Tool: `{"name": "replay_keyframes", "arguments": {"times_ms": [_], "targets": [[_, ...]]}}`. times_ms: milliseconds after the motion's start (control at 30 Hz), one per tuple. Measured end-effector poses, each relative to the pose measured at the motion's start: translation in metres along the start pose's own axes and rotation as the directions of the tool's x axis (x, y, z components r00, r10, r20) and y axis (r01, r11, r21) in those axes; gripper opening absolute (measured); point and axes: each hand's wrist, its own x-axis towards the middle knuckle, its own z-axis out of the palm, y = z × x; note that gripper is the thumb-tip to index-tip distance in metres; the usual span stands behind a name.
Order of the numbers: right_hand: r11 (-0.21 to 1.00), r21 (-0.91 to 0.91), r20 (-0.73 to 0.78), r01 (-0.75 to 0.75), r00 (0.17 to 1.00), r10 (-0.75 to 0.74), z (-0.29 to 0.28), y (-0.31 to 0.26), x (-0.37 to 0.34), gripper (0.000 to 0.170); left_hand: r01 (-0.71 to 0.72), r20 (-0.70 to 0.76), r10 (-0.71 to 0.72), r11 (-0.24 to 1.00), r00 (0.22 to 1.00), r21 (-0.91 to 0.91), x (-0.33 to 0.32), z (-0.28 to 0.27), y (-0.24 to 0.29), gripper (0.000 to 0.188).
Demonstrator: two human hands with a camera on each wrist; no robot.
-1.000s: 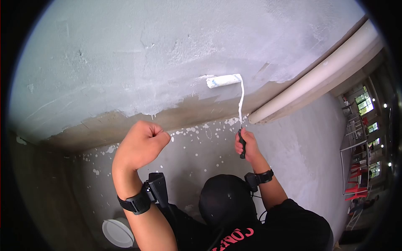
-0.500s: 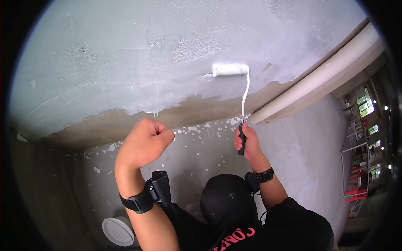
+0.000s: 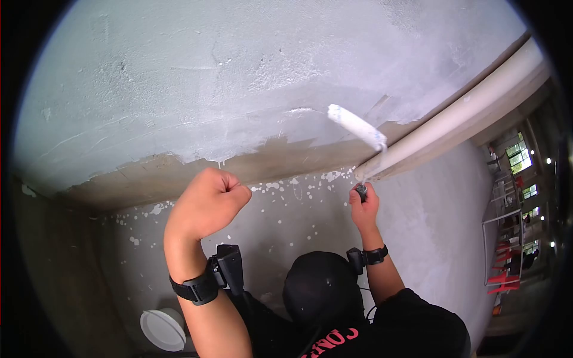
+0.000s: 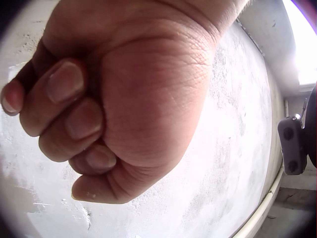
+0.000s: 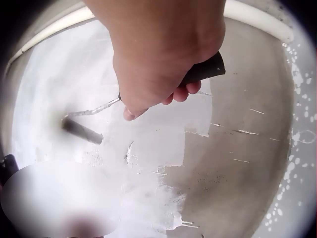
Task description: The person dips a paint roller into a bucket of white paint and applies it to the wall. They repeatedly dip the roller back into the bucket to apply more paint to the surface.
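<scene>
My right hand grips the black handle of a paint roller, fingers wrapped round it. The roller's white sleeve slants in front of the wall's lower part in the head view, its right end close to the pipe. In the right wrist view the paint-coated frame runs out from the fist to the sleeve. My left hand is raised in a fist beside the wall. Its fingers are curled into the palm in the left wrist view, with nothing visible inside.
The wall carries whitish paint above a bare brown strip with a ragged edge. A thick pale pipe runs along the right. White spatters dot the grey floor. A white bucket stands at lower left.
The roller first went up the wall, then swung down and right, its sleeve now tilted. My right hand shifted slightly right and its wrist turned. The left fist moved slightly right.
</scene>
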Motion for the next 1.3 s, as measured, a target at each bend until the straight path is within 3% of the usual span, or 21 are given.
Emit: {"name": "replay_keyframes", "arguments": {"times_ms": [133,533,667,767,867,933,1067,1133,1300], "targets": [[0.963,-0.27,0.008,0.01,1.0,-0.008,0.016,-0.009,0.019,0.018,0.003,0.003,-0.003,1.0,1.0,0.005,0.0,0.001,0.003,0.031],[0.945,-0.301,-0.094,0.129,0.982,-0.164,0.016,0.017,0.014,0.022,-0.006,-0.01,0.006,1.0,1.0,0.002,0.002,0.0,-0.002,0.032],[0.949,-0.295,-0.042,0.114,0.99,-0.132,0.017,0.01,0.017,0.022,0.001,0.013,-0.001,1.0,1.0,-0.006,0.001,0.001,0.0,0.032],[0.949,-0.271,-0.099,0.161,0.976,-0.194,0.021,0.005,0.02,0.021,-0.027,0.003,0.027,0.999,1.0,0.018,0.002,0.0,-0.005,0.032],[0.956,-0.282,-0.058,0.08,0.993,-0.1,0.017,0.001,0.02,0.022,0.008,0.004,-0.008,1.0,1.0,-0.004,-0.002,0.0,0.001,0.032],[0.948,-0.269,-0.108,0.172,0.972,-0.207,0.02,0.003,0.023,0.021,-0.013,-0.002,0.013,1.0,1.0,0.004,0.001,0.0,-0.004,0.032],[0.958,-0.263,-0.059,0.115,0.989,-0.135,0.017,0.0,0.02,0.02,0.008,0.01,-0.008,1.0,1.0,0.005,-0.001,0.001,-0.003,0.032],[0.94,-0.287,-0.091,0.187,0.971,-0.221,0.019,0.002,0.023,0.019,-0.004,0.0,0.004,1.0,1.0,0.01,0.001,0.0,-0.002,0.032],[0.939,-0.3,-0.102,0.169,0.973,-0.207,0.017,0.0,0.021,0.02,-0.001,0.008,0.001,1.0,1.0,0.001,0.0,0.0,-0.002,0.031]]}}
